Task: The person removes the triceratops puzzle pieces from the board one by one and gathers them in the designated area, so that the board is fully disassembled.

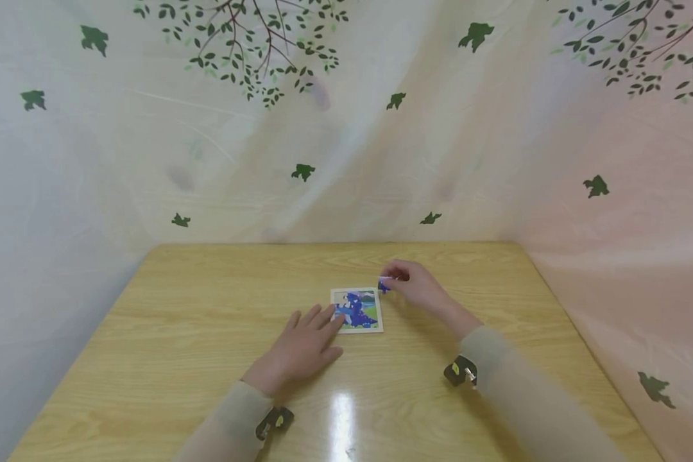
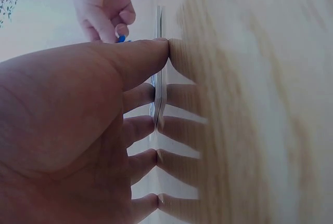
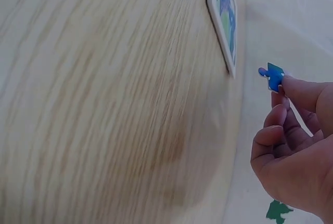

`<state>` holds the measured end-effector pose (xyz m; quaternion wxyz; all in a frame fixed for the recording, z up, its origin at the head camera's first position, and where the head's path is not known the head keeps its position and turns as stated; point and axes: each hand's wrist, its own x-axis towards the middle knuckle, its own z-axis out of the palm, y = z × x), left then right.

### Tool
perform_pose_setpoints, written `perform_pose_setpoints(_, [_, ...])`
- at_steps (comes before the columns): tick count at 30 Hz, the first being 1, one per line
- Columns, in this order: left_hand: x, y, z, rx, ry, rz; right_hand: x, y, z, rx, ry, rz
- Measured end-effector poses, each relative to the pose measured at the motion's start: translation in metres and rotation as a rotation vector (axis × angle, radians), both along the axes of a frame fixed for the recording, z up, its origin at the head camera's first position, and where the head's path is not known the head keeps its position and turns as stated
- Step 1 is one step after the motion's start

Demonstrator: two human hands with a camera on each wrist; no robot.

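Observation:
A small square jigsaw puzzle (image 1: 362,314) with a pale frame lies on the table, showing a blue dinosaur-like figure against green and water. My left hand (image 1: 307,343) is spread flat, its fingertips on the puzzle's left side and on the table beside it. In the left wrist view the fingers (image 2: 139,96) reach straight to the surface. Just off the puzzle's top right corner, my right hand (image 1: 414,283) pinches a blue puzzle piece (image 3: 275,77) between thumb and fingertips. That piece has a rounded knob and a greenish corner, and is held above the table.
The wooden table (image 1: 208,308) runs back to a pale cloth (image 1: 346,147) printed with leaves and branches, which also hangs at both sides. A dark wrist device (image 1: 461,371) sits at the right sleeve cuff, and another device (image 1: 274,422) at the left.

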<state>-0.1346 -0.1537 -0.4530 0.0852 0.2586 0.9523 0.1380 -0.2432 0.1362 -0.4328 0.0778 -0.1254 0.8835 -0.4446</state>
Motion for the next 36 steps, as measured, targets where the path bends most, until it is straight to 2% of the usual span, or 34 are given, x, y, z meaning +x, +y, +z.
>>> perform_pose_setpoints(11, [-0.001, 0.0, -0.001, -0.005, -0.003, 0.002, -0.002, 0.032, -0.011, 0.026, -0.019, -0.015])
perform_pose_setpoints(20, [-0.001, 0.0, -0.001, -0.019, -0.013, 0.001, -0.005, 0.042, -0.019, 0.055, -0.082, -0.062])
perform_pose_setpoints(36, [-0.004, 0.0, -0.003, -0.023, -0.011, -0.001, -0.008, 0.042, -0.029, 0.111, -0.001, -0.03])
